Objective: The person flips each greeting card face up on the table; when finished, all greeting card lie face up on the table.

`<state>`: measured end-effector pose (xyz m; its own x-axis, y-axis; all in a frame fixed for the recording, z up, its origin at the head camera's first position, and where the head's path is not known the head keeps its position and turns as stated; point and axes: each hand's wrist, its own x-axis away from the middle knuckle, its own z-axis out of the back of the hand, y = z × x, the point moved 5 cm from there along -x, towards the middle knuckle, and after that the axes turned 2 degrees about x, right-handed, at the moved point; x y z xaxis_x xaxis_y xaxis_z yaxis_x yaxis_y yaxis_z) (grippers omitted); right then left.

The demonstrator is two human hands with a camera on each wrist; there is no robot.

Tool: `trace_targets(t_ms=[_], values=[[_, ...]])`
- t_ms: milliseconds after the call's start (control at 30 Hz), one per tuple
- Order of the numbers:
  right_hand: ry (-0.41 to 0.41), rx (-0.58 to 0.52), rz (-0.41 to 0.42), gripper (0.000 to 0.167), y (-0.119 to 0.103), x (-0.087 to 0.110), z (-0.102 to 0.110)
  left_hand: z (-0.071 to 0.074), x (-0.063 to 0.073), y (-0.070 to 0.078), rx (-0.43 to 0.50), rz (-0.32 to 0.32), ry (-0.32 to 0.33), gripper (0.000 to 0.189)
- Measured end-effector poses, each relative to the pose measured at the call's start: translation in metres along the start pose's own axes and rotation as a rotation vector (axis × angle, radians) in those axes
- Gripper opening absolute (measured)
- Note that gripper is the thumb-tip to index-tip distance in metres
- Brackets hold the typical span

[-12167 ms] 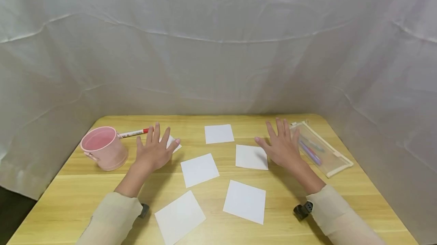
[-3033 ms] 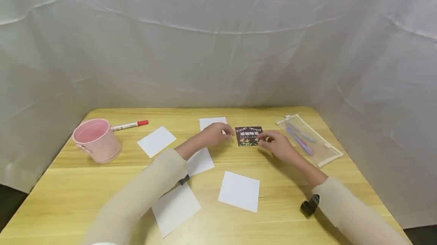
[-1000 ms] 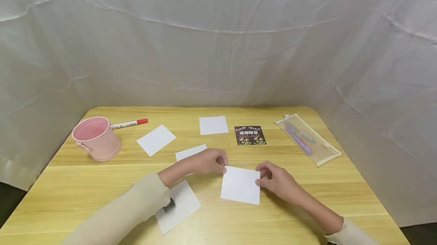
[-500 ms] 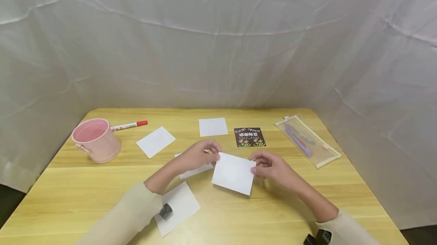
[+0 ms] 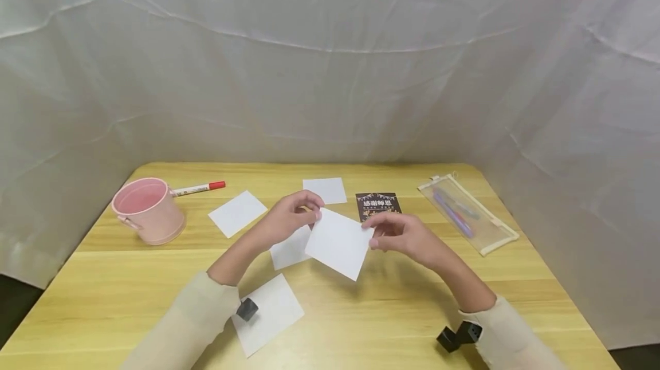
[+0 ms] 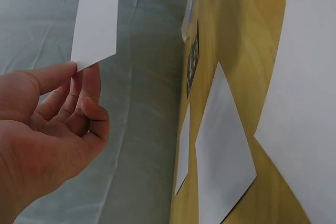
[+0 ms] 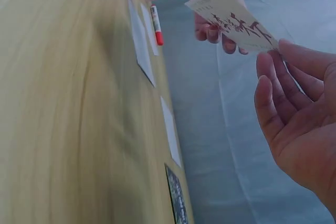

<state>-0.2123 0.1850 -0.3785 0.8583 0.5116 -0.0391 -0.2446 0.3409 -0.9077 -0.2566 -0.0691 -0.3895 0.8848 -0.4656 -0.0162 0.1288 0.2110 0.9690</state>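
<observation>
A square card (image 5: 339, 244) is held tilted above the table between both hands, its plain white side facing up. In the right wrist view, the underside of the card (image 7: 233, 20) shows cream with dark red figures and small lettering. My left hand (image 5: 286, 221) pinches its upper left corner between thumb and fingers. At the opposite corner my right hand (image 5: 404, 238) pinches it the same way. Just beyond the right fingers lies a black printed card (image 5: 378, 203) with flowers and white characters, its lower part hidden by that hand.
Other white cards lie on the wooden table: one far back (image 5: 325, 190), one at left (image 5: 237, 213), one partly under the held card (image 5: 290, 251), and one nearest me (image 5: 275, 315). A pink bucket (image 5: 160, 224), a red-capped marker (image 5: 198, 189) and a zip pouch (image 5: 484, 227) with pens flank them.
The black printed card was turned over and left face up earlier. Since then both hands have gripped the near right white card, lifted it off the table and tilted it, moving away and leftward.
</observation>
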Motion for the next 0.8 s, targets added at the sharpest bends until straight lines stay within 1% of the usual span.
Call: trace_targets(t_ms=[67,133,200,300,367,433,533,633,700,800], values=[[0.005,0.007,0.005,0.029,-0.002,-0.002,-0.001,0.001,0.0,-0.001,0.002,0.001,0.012,0.021],[0.02,0.017,0.003,0.028,-0.002,-0.002,-0.001,0.001,0.0,-0.002,-0.015,-0.001,0.034,0.023],[0.04,0.032,-0.004,0.027,-0.003,-0.003,0.0,0.002,-0.001,-0.001,-0.047,-0.026,0.07,0.026],[0.072,0.047,-0.019,0.026,-0.003,-0.003,0.003,0.002,0.0,0.004,-0.11,-0.069,0.137,0.025],[0.097,0.044,-0.031,0.025,-0.003,-0.003,0.006,0.001,0.001,0.008,-0.132,-0.088,0.158,0.023],[0.128,0.031,-0.047,0.024,-0.003,-0.003,0.009,-0.003,0.004,0.012,-0.126,-0.094,0.147,0.02],[0.19,0.017,-0.082,0.024,-0.001,-0.004,0.013,-0.012,0.008,0.017,-0.088,-0.117,0.098,0.021],[0.247,0.002,-0.11,0.025,0.0,-0.005,0.016,-0.021,0.012,0.023,-0.059,-0.166,0.051,0.026],[0.275,-0.013,-0.118,0.026,0.0,-0.005,0.016,-0.027,0.014,0.025,-0.056,-0.186,0.034,0.029],[0.302,-0.043,-0.121,0.026,0.0,-0.005,0.016,-0.032,0.015,0.026,-0.061,-0.191,0.019,0.031]])
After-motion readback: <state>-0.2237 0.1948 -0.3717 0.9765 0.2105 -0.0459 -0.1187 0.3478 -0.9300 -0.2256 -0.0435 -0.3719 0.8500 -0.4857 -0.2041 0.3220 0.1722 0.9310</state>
